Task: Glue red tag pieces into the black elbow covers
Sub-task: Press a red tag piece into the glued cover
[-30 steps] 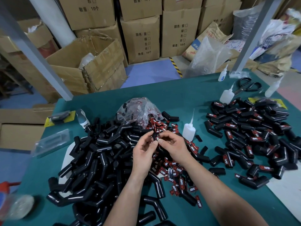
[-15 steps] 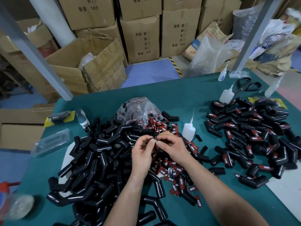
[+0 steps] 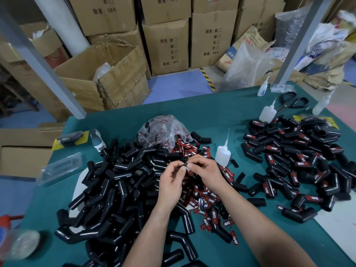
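black plastic elbow covers [image 3: 115, 189], a big loose heap of them, sprawl over the left half of the teal-green table [image 3: 212, 112], bent tubes lying every which way. beyond the table's far edge, stacked brown cardboard boxes [image 3: 165, 45] fill the background. over on the right, well apart from the heap, there's a second spread of black elbow covers with red labels [image 3: 298, 160], "taper" readable on many of them. at the far side of the plain heap sits a crumpled clear plastic bag [image 3: 159, 130] with red and black pieces inside. now the hands, meeting over the centre: left hand [image 3: 171, 182] and right hand [image 3: 206, 170], both curled, fingertips brought together. just right of the right hand a white squeeze glue bottle [image 3: 222, 154] stands upright, long thin nozzle pointing up. a second white squeeze bottle [image 3: 267, 112] stands at the far edge of the labelled spread, black-handled scissors [image 3: 292, 102] lying just beside it. under and around the wrists, loose red tags [image 3: 208, 201] with white lettering are scattered among the covers. and smallest of all, one red-and-black tag piece [image 3: 185, 165], pinched between the fingertips of both hands, held above the scatter.
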Demonstrator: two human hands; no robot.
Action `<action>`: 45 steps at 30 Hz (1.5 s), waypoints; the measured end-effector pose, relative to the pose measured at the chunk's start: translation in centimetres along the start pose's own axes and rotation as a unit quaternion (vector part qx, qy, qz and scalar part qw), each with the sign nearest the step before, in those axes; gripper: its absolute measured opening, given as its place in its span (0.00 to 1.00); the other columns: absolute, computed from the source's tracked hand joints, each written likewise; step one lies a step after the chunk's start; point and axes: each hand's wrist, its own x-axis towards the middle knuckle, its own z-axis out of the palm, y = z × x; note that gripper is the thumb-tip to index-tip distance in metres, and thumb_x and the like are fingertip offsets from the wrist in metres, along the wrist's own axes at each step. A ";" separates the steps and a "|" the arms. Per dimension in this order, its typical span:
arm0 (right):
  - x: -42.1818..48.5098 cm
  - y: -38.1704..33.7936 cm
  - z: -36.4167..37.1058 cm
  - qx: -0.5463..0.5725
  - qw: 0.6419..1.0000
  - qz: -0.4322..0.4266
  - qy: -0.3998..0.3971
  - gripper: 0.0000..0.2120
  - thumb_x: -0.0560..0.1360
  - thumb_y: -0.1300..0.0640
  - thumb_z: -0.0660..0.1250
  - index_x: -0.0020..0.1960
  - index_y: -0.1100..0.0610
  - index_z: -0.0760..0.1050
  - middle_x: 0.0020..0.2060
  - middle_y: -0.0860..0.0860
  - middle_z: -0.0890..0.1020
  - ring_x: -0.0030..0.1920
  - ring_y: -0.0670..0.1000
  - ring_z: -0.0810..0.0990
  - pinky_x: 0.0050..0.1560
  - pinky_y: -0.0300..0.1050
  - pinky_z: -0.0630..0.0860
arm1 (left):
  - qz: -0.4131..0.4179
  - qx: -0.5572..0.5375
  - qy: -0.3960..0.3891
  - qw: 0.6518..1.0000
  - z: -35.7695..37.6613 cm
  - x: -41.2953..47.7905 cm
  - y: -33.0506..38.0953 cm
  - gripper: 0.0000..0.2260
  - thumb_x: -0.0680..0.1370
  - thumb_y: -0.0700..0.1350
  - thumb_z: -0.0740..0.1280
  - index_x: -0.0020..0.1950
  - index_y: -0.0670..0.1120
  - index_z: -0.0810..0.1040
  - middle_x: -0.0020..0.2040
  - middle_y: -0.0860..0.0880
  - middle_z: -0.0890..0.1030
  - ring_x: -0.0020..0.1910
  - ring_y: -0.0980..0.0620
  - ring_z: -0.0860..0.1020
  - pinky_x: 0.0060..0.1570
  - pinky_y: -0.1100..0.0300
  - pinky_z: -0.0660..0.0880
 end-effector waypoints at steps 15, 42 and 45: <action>-0.1 -0.4 0.0 -0.010 1.000 0.002 0.007 0.10 0.78 0.59 0.71 0.42 0.45 0.84 0.45 0.48 0.84 0.48 0.47 0.81 0.55 0.43 0.75 | 0.025 0.070 -0.008 0.997 0.0 -0.3 -0.1 0.10 0.85 0.49 0.65 0.64 0.49 0.80 0.56 0.54 0.85 0.58 0.55 0.82 0.61 0.55 0.79; -0.7 0.3 0.8 -0.028 0.998 -0.049 0.011 0.22 0.77 0.52 0.71 0.69 0.39 0.73 0.59 0.47 0.82 0.53 0.48 0.81 0.55 0.44 0.79 | -0.021 -0.006 0.046 0.999 0.2 -0.3 0.5 0.13 0.77 0.36 0.74 0.56 0.53 0.81 0.50 0.54 0.85 0.48 0.54 0.82 0.50 0.62 0.80; -0.7 0.2 0.9 -0.008 0.998 -0.051 0.025 0.22 0.75 0.52 0.73 0.67 0.39 0.75 0.56 0.47 0.82 0.52 0.48 0.81 0.55 0.43 0.78 | 0.001 0.009 0.045 0.999 0.1 -0.3 0.5 0.14 0.78 0.35 0.73 0.56 0.54 0.82 0.52 0.58 0.85 0.53 0.57 0.83 0.55 0.63 0.79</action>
